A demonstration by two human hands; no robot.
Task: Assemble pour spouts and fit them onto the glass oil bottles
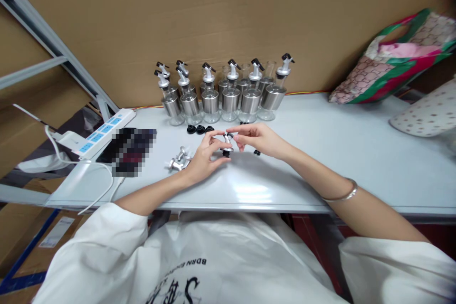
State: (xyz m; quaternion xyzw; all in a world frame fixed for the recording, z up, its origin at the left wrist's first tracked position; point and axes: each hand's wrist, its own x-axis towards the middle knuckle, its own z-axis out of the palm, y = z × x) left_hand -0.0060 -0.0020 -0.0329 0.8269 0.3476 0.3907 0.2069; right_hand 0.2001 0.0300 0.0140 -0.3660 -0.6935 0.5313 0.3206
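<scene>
A: Desk (pixel 320 171) first. What is it like?

B: Pale grey and glossy, pushed against a wall of brown cardboard (pixel 149 14). A grey metal frame (pixel 53 47) slants down on the left.

A: What stands on it?

B: A cluster of glass bottles (pixel 221 95) with steel collars and pour spouts at the back edge. Just in front lie three black rings (pixel 200 129). A white power strip (pixel 103 132) with blue sockets lies on the left, and loose metal spouts (pixel 178 159) rest near the left wrist. A patterned bag (pixel 392 57) sits at the far right, a dotted cushion (pixel 427 114) beside it.

A: And the hands?

B: They meet at mid-desk, just above the surface. The left hand (pixel 203 159) pinches a small spout piece (pixel 227 146) from below; the right hand (pixel 258 138) pinches its top with thumb and fingertips. A bangle (pixel 344 194) circles the right forearm.
</scene>
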